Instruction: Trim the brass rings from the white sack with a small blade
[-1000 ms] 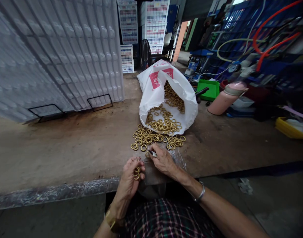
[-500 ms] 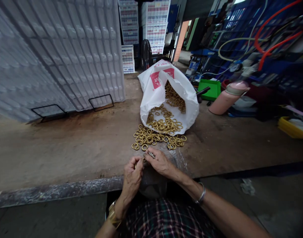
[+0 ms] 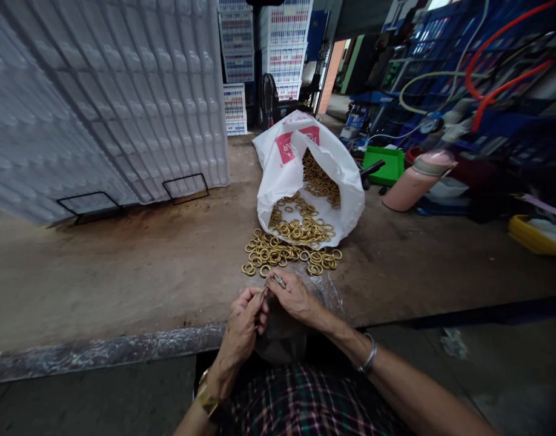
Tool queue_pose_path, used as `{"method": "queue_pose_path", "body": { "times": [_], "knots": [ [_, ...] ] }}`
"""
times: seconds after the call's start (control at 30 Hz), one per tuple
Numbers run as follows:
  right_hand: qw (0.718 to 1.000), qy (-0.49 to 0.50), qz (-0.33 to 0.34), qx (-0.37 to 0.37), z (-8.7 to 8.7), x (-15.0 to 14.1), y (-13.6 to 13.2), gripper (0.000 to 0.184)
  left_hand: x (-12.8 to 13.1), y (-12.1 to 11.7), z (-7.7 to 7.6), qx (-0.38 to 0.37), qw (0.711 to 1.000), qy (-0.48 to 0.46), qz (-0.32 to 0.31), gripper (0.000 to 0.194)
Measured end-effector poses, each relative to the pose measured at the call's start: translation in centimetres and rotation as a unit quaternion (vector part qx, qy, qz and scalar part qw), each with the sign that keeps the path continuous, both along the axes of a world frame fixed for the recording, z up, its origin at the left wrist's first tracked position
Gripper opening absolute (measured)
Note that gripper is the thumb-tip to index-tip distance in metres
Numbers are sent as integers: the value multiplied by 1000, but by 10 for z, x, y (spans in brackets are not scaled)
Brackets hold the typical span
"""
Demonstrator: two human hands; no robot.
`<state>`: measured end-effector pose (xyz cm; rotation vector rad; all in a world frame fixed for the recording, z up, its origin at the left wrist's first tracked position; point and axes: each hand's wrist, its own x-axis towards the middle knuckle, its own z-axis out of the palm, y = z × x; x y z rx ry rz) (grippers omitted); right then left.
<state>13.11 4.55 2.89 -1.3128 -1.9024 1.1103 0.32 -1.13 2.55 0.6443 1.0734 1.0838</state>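
Observation:
In front of my body the two hands meet at the table's edge. My left hand [image 3: 241, 322] pinches a brass-coloured ring [image 3: 264, 290] between thumb and fingertips, with only its edge showing. Closed around a small grey metal tool [image 3: 279, 280] is my right hand [image 3: 298, 298]; the tool's tip is hidden by the fingers, so its kind is unclear. The right fingertips are beside the ring, perhaps touching it. Just beyond lies a loose heap of similar rings [image 3: 271, 249], spilling from the mouth of a white woven bag [image 3: 349, 166] that lies on its side.
Stacked clear plastic trays [image 3: 169, 109] stand on the left of the wooden table [image 3: 123, 272], with black wire brackets at their foot. To the right are a green bin [image 3: 391, 166], a pink bottle [image 3: 407, 188] and a yellow tray [image 3: 535, 236]. White crates [image 3: 284, 54] rise behind.
My left hand has turned slightly and shifted a little; its lower fingers show more and the ring's edge is plainer. My right hand stays nearly in place, the tool slightly tilted.

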Motion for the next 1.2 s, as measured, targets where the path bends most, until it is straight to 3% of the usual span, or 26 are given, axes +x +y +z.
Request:
{"method": "queue_pose_path", "body": {
  "times": [0.1,0.27,0.6,0.8,0.97,1.2],
  "knots": [
    [998,-50,6,39,-2,3,-1,16,-1,0,-3,12,999,31,12,33],
    [973,-182,92,109,-5,5,-10,22,-1,2,-5,19,993,110,25,36],
    [947,-274,113,125,-9,2,-12,25,2,1,-5,62,973,214,53,30],
    [943,-298,100,110,-4,1,-13,25,1,-1,-11,95,968,221,65,27],
    [938,-306,132,96,-4,1,-11,26,0,-4,-15,131,963,227,67,26],
    [930,-346,45,116,-15,10,6,30,2,-14,2,41,994,101,2,33]
  ]
}}
